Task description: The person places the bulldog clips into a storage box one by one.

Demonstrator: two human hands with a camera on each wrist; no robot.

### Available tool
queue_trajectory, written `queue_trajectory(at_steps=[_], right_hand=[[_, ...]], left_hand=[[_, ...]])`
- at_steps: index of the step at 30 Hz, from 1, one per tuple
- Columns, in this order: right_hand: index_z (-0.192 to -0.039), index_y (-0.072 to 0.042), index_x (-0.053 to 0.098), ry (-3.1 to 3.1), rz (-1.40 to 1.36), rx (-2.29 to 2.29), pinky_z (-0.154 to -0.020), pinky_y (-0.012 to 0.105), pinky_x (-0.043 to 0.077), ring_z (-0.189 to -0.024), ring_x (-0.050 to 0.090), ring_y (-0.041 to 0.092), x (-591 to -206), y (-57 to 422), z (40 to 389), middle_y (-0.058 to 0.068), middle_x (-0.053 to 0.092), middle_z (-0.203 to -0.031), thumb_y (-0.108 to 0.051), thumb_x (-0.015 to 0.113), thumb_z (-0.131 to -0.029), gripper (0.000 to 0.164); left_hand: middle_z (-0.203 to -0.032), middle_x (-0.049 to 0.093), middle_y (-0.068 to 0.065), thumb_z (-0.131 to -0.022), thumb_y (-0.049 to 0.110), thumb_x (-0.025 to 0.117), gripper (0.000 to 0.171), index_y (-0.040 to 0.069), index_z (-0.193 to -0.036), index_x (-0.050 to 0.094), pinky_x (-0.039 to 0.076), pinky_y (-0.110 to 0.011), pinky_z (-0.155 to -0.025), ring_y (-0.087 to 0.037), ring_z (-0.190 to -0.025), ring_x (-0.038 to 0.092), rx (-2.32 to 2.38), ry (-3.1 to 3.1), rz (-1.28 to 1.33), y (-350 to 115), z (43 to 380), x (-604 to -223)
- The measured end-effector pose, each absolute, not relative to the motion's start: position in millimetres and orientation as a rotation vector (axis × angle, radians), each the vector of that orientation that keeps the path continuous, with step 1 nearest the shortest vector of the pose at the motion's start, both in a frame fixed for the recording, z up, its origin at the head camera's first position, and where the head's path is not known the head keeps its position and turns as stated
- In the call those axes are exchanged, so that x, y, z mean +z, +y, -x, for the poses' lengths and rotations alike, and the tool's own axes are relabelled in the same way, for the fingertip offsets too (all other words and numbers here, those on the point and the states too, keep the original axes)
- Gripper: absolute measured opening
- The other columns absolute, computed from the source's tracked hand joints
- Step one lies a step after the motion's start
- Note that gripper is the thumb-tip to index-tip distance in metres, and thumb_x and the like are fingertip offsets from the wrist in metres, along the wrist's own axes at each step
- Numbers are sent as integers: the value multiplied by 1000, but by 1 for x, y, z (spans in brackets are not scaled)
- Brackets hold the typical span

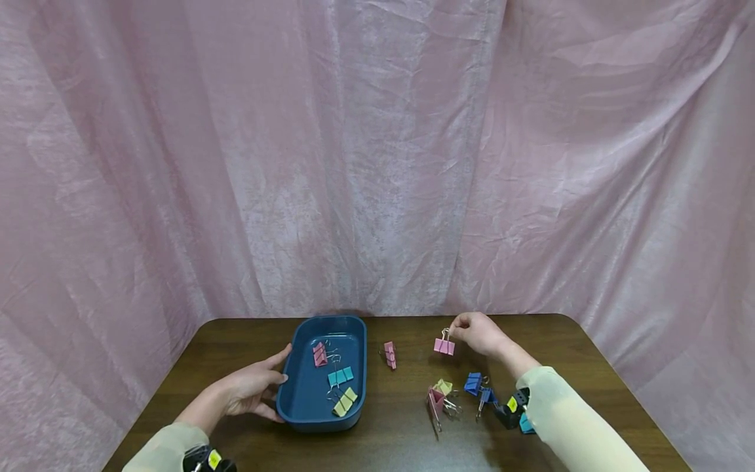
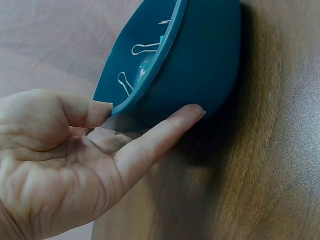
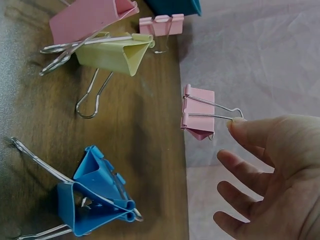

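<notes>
Bracing the tray, the left hand spreads wide; the right hand pinches a pink clip near the worktop's far edge. Three clips lie inside; several loose clips are left outside.

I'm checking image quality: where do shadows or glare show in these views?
Head: soft shadow on the table near the right sleeve; left wrist: dark shadow beside the blue container, greyish sheen on the table at right; right wrist: pale sheen at the picture's left edge.

One box, ten visible clips
</notes>
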State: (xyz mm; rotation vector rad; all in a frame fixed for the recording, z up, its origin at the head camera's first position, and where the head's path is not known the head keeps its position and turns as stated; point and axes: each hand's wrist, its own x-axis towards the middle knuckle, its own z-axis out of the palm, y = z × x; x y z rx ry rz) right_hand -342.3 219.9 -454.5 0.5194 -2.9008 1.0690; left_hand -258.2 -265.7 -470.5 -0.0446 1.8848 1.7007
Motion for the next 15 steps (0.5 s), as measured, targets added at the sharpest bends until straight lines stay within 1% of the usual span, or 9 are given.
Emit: queue_trajectory(at_steps=[7,12,15], right_hand=[[-89,-9,72,-2885,-498,1106,-71,33,45,-79,53,16,-445,220,339,-1,66,-87,-13,69,-97,10],[-88,-6,71,-2849,-532,1139,-71,33,45,-79,53,16,-441,219,337,1,65,-85,-11,70,-96,9],[-88,-5,71,-2831,-555,1146,-71,33,45,-78,53,15,-440,219,336,1,65,-84,-10,71,-95,9]], left_hand=[[-146,27,-46,-108,6,39,74,20,-165,-7,55,-66,-78,-50,-112,62,1701,1867,37,-266,258,-469],[-147,26,-46,-108,6,38,74,20,-165,-7,55,-67,-79,-50,-112,62,1701,1866,37,-266,258,-469],[-146,28,-46,-108,7,39,74,20,-165,-7,55,-67,-79,-50,-112,63,1697,1865,30,-266,257,-469]])
